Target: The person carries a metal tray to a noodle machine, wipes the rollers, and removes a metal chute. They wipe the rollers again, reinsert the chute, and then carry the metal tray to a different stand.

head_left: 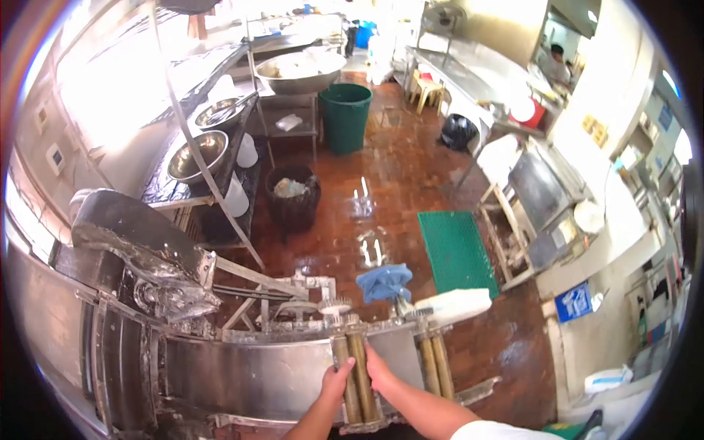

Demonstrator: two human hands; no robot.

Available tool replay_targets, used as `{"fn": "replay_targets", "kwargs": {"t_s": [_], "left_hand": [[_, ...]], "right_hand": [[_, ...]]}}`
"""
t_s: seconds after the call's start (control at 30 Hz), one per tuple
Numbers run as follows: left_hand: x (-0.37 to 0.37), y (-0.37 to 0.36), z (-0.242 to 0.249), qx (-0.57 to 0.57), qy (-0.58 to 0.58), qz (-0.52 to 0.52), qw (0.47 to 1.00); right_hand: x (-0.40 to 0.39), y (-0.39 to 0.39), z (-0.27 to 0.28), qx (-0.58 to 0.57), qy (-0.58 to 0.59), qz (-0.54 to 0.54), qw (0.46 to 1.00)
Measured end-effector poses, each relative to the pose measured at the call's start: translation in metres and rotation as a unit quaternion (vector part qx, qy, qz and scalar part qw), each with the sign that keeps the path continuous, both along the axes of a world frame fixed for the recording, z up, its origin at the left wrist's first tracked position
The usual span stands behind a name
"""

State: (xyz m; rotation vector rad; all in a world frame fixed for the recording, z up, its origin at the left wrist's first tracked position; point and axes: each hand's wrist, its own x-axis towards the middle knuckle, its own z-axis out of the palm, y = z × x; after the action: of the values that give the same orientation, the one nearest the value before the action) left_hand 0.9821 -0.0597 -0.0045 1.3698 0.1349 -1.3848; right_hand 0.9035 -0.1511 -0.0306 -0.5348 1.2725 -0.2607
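A pair of long, dull brass-coloured rollers [359, 400] is mounted across a metal machine in front of me. My left hand [337, 379] is at the left side of this pair, its thumb against the roller and its other fingers curled and mostly hidden. On the right side, my right hand [378, 369] lies along the roller with its fingers stretched out. Toothed gears [336, 306] sit at the rollers' far end. To the left stretches a smooth metal bed [249, 370]; a second roller pair [437, 367] is on the right.
A blue cloth or bag [384, 282] covers a part behind the rollers. The large machine housing [139, 227] rises at left. Beyond are a dark bin [293, 209], a green bin [345, 128], a green mat [458, 253] and shelves with metal bowls [198, 155]. A person [555, 66] is far right.
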Motion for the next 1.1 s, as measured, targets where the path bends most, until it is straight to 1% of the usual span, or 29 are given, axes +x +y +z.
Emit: {"fn": "replay_targets", "kwargs": {"t_s": [0.03,0.07,0.1,0.13,0.17,0.2,0.27,0.3,0.33,0.37,0.4,0.43,0.47,0.5,0.53,0.57,0.6,0.67,0.7,0.73,0.77,0.8,0.83,0.87,0.93,0.97,1.07,1.1], "left_hand": [[-0.005,0.003,-0.014,-0.012,-0.017,0.008,1.000],[-0.011,0.007,-0.013,-0.009,-0.075,0.009,0.997],[-0.017,0.006,-0.005,-0.003,-0.127,0.004,0.992],[-0.023,0.008,0.002,-0.011,-0.081,-0.023,0.996],[-0.034,0.004,0.028,-0.031,-0.054,-0.029,0.998],[-0.045,0.003,0.040,-0.018,-0.041,-0.039,0.998],[-0.056,0.000,0.059,-0.074,-0.040,-0.086,0.993],[-0.053,0.002,0.072,-0.069,-0.071,-0.174,0.980],[-0.048,0.010,0.065,-0.065,-0.065,-0.168,0.982],[-0.042,0.025,0.052,-0.071,-0.203,-0.232,0.948],[-0.033,0.042,0.040,-0.074,-0.338,-0.293,0.891],[-0.020,0.067,0.029,-0.044,-0.433,-0.282,0.855],[-0.010,0.089,0.024,-0.010,-0.524,-0.269,0.808],[-0.007,0.101,0.046,0.080,-0.462,-0.230,0.853],[-0.005,0.116,0.070,0.171,-0.394,-0.185,0.884],[0.005,0.154,0.048,0.205,-0.471,-0.245,0.822],[0.014,0.204,0.025,0.235,-0.539,-0.305,0.749],[0.009,0.262,0.023,0.233,-0.447,-0.313,0.805],[0.007,0.299,0.014,0.265,-0.416,-0.428,0.757],[0.006,0.342,-0.003,0.291,-0.380,-0.536,0.695],[0.007,0.401,-0.032,0.302,-0.323,-0.611,0.656],[0.005,0.448,-0.053,0.300,-0.264,-0.683,0.611],[-0.011,0.424,-0.017,0.449,-0.238,-0.596,0.622],[-0.030,0.380,0.034,0.581,-0.225,-0.477,0.620],[-0.024,0.368,0.054,0.602,-0.193,-0.449,0.631],[-0.018,0.363,0.056,0.612,-0.200,-0.440,0.626],[-0.008,0.349,0.056,0.594,-0.252,-0.406,0.647],[-0.006,0.342,0.055,0.552,-0.268,-0.439,0.657]], "right_hand": [[-0.002,-0.002,0.002,0.012,-0.062,-0.005,0.998],[-0.007,-0.003,0.001,0.029,-0.120,-0.017,0.992],[-0.013,-0.005,0.002,0.043,-0.141,-0.015,0.989],[-0.027,-0.006,0.004,0.056,-0.156,-0.016,0.986],[-0.042,-0.006,0.011,0.049,-0.163,-0.025,0.985],[-0.054,-0.014,0.020,0.031,-0.172,-0.025,0.984],[-0.082,-0.028,0.061,0.067,-0.202,-0.062,0.975],[-0.100,-0.035,0.065,0.062,-0.204,-0.061,0.975],[-0.120,-0.046,0.070,0.054,-0.199,-0.050,0.977],[-0.141,-0.058,0.067,0.041,-0.139,-0.049,0.988],[-0.162,-0.069,0.076,0.023,-0.130,-0.051,0.990],[-0.186,-0.082,0.062,-0.007,-0.093,-0.064,0.994],[-0.206,-0.094,0.063,-0.030,-0.060,-0.075,0.995],[-0.219,-0.103,0.074,-0.057,-0.029,-0.088,0.994],[-0.244,-0.117,0.053,-0.066,0.014,-0.096,0.993],[-0.249,-0.123,0.068,-0.072,0.018,-0.111,0.991],[-0.266,-0.134,0.058,-0.068,0.034,-0.102,0.992],[-0.290,-0.146,0.048,-0.059,0.025,-0.105,0.992],[-0.298,-0.149,0.043,-0.057,0.026,-0.102,0.993],[-0.302,-0.153,0.036,-0.067,0.073,-0.115,0.988],[-0.307,-0.159,0.027,-0.078,0.118,-0.130,0.981],[-0.312,-0.162,0.016,-0.077,0.115,-0.132,0.982],[-0.317,-0.164,0.003,-0.084,0.118,-0.128,0.981],[-0.322,-0.165,-0.006,-0.088,0.123,-0.125,0.981],[-0.327,-0.166,-0.019,-0.060,0.116,-0.131,0.983],[-0.329,-0.167,-0.030,-0.060,0.102,-0.135,0.984],[-0.332,-0.170,-0.049,-0.033,0.091,-0.116,0.988],[-0.333,-0.172,-0.059,-0.022,0.064,-0.116,0.991]]}}
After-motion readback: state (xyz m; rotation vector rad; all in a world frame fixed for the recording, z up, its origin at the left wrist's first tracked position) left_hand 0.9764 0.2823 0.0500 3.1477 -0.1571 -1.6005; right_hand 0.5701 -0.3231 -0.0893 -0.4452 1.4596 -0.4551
